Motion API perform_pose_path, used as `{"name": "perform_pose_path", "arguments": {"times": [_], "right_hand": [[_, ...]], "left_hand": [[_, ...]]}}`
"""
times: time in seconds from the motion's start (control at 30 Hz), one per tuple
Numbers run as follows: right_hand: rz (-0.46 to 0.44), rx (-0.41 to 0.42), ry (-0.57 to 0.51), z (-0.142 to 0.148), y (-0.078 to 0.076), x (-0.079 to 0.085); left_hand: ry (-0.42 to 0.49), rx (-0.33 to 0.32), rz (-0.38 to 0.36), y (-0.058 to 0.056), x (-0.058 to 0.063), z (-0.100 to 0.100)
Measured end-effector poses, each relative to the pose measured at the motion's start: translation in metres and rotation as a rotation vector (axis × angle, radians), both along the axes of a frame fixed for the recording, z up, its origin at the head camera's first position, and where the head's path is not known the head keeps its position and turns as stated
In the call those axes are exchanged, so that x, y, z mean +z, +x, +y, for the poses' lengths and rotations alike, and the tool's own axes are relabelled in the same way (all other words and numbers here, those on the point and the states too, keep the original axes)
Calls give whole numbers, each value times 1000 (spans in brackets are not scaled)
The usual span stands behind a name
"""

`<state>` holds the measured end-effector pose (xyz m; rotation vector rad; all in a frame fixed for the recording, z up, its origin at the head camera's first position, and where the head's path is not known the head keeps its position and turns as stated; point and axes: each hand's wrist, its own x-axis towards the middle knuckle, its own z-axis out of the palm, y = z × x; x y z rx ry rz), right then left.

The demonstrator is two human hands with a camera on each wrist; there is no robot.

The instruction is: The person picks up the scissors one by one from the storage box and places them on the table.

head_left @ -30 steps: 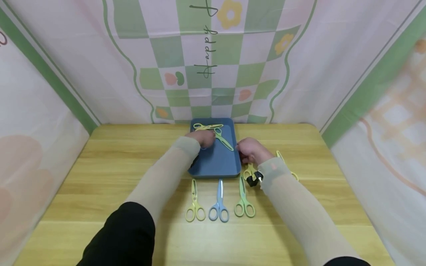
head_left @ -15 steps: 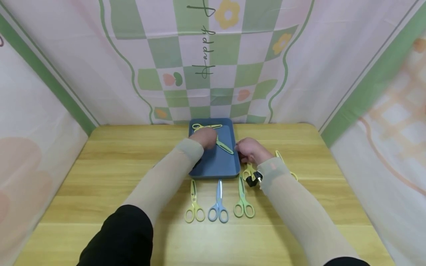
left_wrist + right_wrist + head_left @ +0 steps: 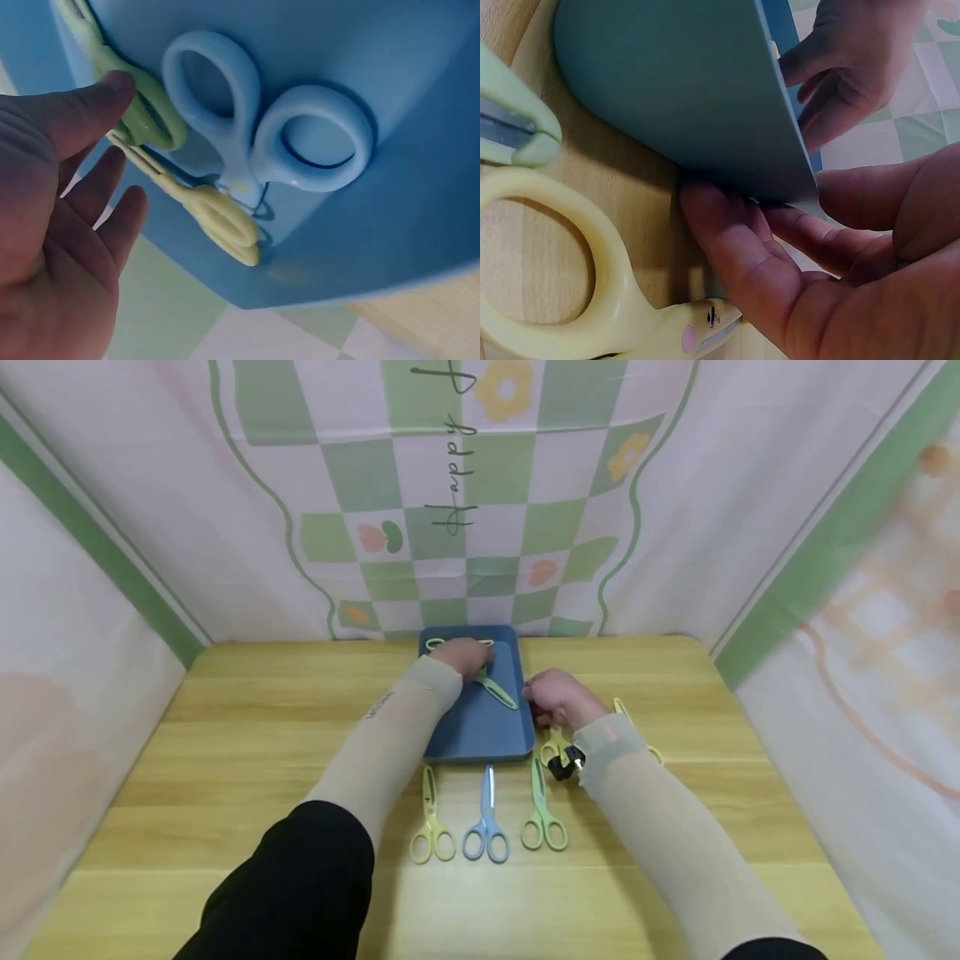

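My left hand (image 3: 463, 657) reaches into the far part of a blue tray (image 3: 483, 735). In the left wrist view its thumb lies on the handle of green scissors (image 3: 154, 116), with curled fingers on the other side. Blue scissors (image 3: 232, 135), loops spread, and yellow scissors (image 3: 221, 217) lie close by in the tray; in the head view the hand hides the blue pair. My right hand (image 3: 558, 697) holds the tray's right side. The right wrist view shows its thumb (image 3: 862, 196) at the rim and fingers (image 3: 739, 236) against the wall's outside.
Yellow scissors (image 3: 432, 827), blue scissors (image 3: 486, 827) and green scissors (image 3: 542, 818) lie in a row on the wooden table (image 3: 225, 760) before the tray. More yellow scissors (image 3: 553, 746) lie under my right wrist, others (image 3: 622, 707) beyond that forearm. A patterned curtain (image 3: 427, 568) hangs behind.
My left hand has moved a little further into the tray, over the blue scissors. The green scissors there have shifted slightly toward me. My right hand keeps its place on the tray.
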<state>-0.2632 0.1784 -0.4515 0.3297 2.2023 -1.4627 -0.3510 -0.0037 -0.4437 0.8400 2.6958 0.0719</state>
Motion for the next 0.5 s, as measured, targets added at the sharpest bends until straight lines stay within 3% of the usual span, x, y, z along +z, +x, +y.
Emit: {"name": "perform_pose_path", "arguments": {"times": [0.17,0.5], "right_hand": [[5,14,24,-6,-1,2],[-4,-5,17,0,-2,-2]], "left_hand": [[-31,-68,73,-8,-3,-8],[-36,-71,57,-9,1,-10]]}}
